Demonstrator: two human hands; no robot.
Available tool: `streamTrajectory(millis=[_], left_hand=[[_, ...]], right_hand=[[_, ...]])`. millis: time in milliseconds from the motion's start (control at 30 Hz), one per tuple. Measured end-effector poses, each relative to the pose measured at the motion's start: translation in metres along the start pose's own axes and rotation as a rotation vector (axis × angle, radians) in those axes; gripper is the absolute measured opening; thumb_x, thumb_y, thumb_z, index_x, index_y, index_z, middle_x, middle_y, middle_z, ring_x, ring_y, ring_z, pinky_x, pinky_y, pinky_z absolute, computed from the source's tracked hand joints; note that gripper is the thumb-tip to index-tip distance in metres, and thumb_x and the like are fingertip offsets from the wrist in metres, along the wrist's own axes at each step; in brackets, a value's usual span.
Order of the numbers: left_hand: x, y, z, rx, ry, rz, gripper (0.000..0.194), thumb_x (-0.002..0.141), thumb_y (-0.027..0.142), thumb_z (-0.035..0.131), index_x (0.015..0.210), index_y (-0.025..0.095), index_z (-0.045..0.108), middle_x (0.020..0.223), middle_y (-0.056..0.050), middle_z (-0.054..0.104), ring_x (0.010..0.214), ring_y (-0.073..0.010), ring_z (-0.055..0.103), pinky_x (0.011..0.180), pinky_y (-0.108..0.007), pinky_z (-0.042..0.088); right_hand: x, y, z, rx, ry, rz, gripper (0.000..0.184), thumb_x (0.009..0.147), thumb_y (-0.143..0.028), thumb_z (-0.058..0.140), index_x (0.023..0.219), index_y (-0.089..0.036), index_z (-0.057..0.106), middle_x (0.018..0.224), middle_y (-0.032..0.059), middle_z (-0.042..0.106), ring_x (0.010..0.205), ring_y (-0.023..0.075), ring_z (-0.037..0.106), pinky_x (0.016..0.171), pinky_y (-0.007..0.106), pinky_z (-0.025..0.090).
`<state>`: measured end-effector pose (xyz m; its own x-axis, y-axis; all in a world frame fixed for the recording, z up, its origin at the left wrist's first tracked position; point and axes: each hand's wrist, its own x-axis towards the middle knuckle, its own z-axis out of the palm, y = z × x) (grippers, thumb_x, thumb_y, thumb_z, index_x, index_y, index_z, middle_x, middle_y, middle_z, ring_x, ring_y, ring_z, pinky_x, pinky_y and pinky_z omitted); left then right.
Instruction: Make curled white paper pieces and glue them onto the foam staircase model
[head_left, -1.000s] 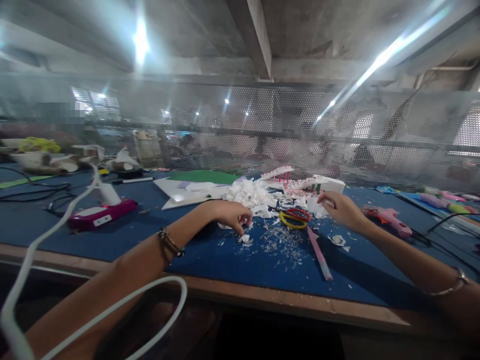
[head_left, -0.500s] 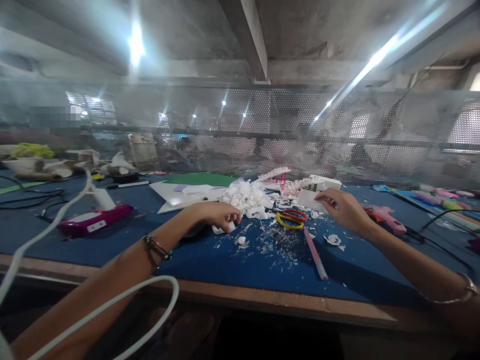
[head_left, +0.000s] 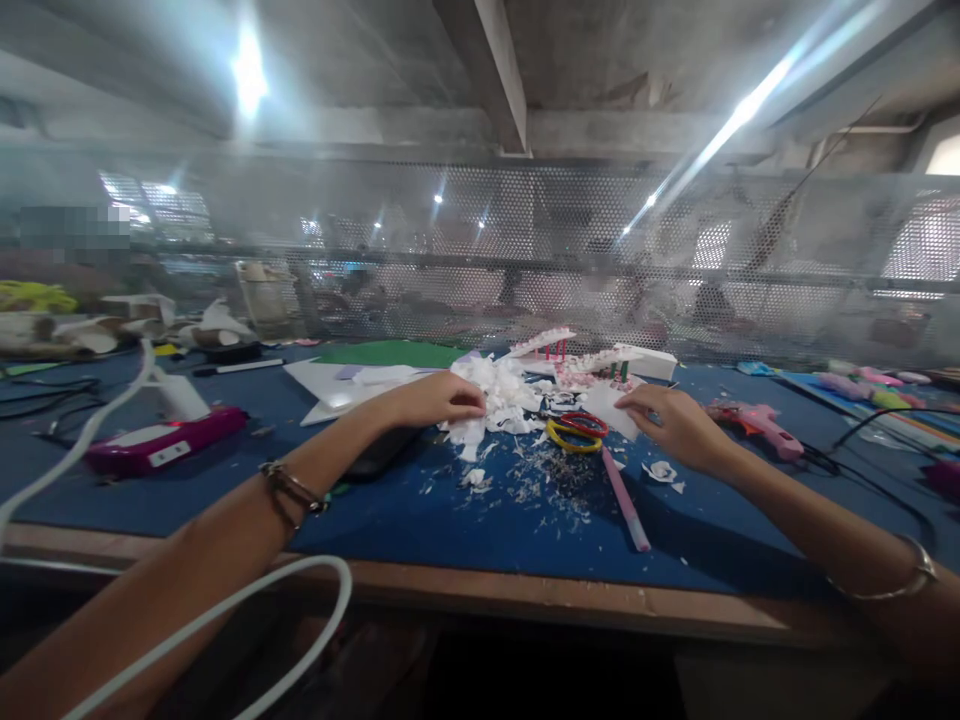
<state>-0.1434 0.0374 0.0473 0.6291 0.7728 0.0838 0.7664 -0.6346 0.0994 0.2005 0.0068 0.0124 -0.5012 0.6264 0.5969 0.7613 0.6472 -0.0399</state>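
Note:
My left hand [head_left: 439,400] is at the left edge of a heap of white paper scraps [head_left: 502,385]. Its fingers are pinched together, with a white paper scrap [head_left: 469,436] hanging just below the fingertips. My right hand [head_left: 675,425] pinches a piece of white paper [head_left: 609,406] between thumb and fingers, right of the heap. Between the hands lie scissors with red and yellow handles [head_left: 574,437], their blades hidden among the clippings. A pink pen [head_left: 624,500] points toward the table's front edge. Tiny paper clippings [head_left: 559,490] are strewn around it.
A pink glue gun [head_left: 761,428] lies right of my right hand. At left is a purple power strip [head_left: 165,440] with a white cable. Behind the heap are white pieces with pink posts [head_left: 555,348] and a green sheet [head_left: 386,354]. A perforated screen [head_left: 465,260] spans the back.
My left hand has risen slightly and moved back against the heap, with a paper scrap now beneath its fingertips. The paper in my right hand has tilted lower. The view has shifted slightly.

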Motion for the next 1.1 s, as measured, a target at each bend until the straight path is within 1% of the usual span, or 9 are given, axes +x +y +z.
streamTrajectory(millis=[133, 267, 433, 500, 600, 700, 833, 933, 1100], left_hand=[[0.009, 0.004, 0.000, 0.037, 0.024, 0.013, 0.033, 0.085, 0.035, 0.044, 0.102, 0.014, 0.063, 0.095, -0.011, 0.065, 0.080, -0.0167, 0.058, 0.073, -0.025, 0.039], [0.018, 0.014, 0.004, 0.072, 0.226, -0.014, 0.052, 0.082, 0.040, 0.048, 0.126, 0.010, 0.048, 0.123, -0.019, 0.050, 0.099, -0.0234, 0.055, 0.088, -0.035, 0.040], [0.034, 0.065, 0.020, -0.382, 0.218, 0.231, 0.076, 0.077, 0.050, 0.058, 0.140, 0.019, 0.029, 0.137, -0.015, 0.045, 0.119, -0.0220, 0.049, 0.093, -0.030, 0.043], [0.041, 0.087, 0.026, -0.457, 0.268, 0.266, 0.072, 0.075, 0.049, 0.060, 0.135, 0.017, 0.036, 0.131, -0.014, 0.052, 0.114, -0.0226, 0.053, 0.087, -0.029, 0.046], [0.050, 0.105, 0.030, -0.415, 0.426, 0.263, 0.043, 0.083, 0.046, 0.052, 0.110, 0.013, 0.060, 0.112, -0.012, 0.064, 0.102, -0.0218, 0.058, 0.087, -0.032, 0.046], [0.056, 0.104, 0.027, -0.351, 0.513, 0.268, 0.036, 0.084, 0.043, 0.050, 0.092, 0.012, 0.067, 0.110, -0.013, 0.063, 0.102, -0.0212, 0.057, 0.089, -0.033, 0.044], [0.063, 0.091, 0.017, -0.335, 0.552, 0.299, 0.033, 0.086, 0.034, 0.044, 0.089, 0.010, 0.067, 0.104, -0.013, 0.064, 0.096, -0.0181, 0.057, 0.087, -0.031, 0.044], [0.063, 0.080, 0.008, -0.319, 0.605, 0.266, 0.040, 0.089, 0.038, 0.039, 0.096, 0.009, 0.065, 0.099, -0.012, 0.065, 0.088, -0.0168, 0.059, 0.080, -0.029, 0.046], [0.051, 0.065, -0.008, -0.326, 0.426, 0.184, 0.040, 0.090, 0.038, 0.037, 0.098, 0.009, 0.063, 0.085, -0.008, 0.067, 0.075, -0.0135, 0.061, 0.067, -0.023, 0.046]], right_hand=[[0.000, -0.004, -0.003, 0.117, 0.021, 0.031, 0.026, 0.086, -0.023, 0.047, 0.092, -0.016, 0.071, 0.094, 0.0080, 0.071, 0.088, 0.0200, 0.065, 0.079, 0.033, 0.047], [0.002, -0.011, -0.007, 0.272, 0.032, 0.055, 0.024, 0.082, -0.018, 0.049, 0.091, -0.019, 0.070, 0.091, 0.0042, 0.071, 0.077, 0.0146, 0.062, 0.069, 0.028, 0.046], [0.004, -0.023, -0.005, 0.417, 0.028, -0.001, 0.022, 0.077, -0.014, 0.049, 0.088, -0.017, 0.067, 0.084, 0.0035, 0.068, 0.075, 0.0123, 0.059, 0.070, 0.027, 0.045], [0.005, -0.026, -0.003, 0.444, 0.039, -0.028, 0.020, 0.076, -0.014, 0.050, 0.089, -0.017, 0.065, 0.082, 0.0031, 0.066, 0.073, 0.0116, 0.057, 0.069, 0.027, 0.045], [0.006, -0.027, -0.001, 0.484, 0.054, -0.039, 0.019, 0.076, -0.013, 0.049, 0.089, -0.017, 0.063, 0.081, 0.0028, 0.064, 0.072, 0.0113, 0.056, 0.070, 0.028, 0.046], [0.008, -0.025, -0.002, 0.570, 0.097, 0.005, 0.016, 0.077, -0.018, 0.052, 0.092, -0.017, 0.057, 0.085, 0.0035, 0.061, 0.076, 0.0123, 0.057, 0.073, 0.029, 0.048], [0.006, -0.019, -0.005, 0.609, 0.070, 0.067, 0.027, 0.077, -0.028, 0.059, 0.100, -0.018, 0.050, 0.084, 0.0027, 0.058, 0.076, 0.0131, 0.058, 0.072, 0.031, 0.051], [0.005, -0.012, -0.007, 0.524, 0.004, 0.101, 0.031, 0.078, -0.030, 0.058, 0.105, -0.018, 0.049, 0.089, 0.0049, 0.060, 0.080, 0.0145, 0.060, 0.074, 0.031, 0.052], [0.021, 0.012, -0.010, 0.269, -0.209, 0.068, 0.024, 0.081, -0.030, 0.053, 0.100, -0.016, 0.057, 0.088, 0.0069, 0.064, 0.077, 0.0145, 0.060, 0.069, 0.029, 0.049]])
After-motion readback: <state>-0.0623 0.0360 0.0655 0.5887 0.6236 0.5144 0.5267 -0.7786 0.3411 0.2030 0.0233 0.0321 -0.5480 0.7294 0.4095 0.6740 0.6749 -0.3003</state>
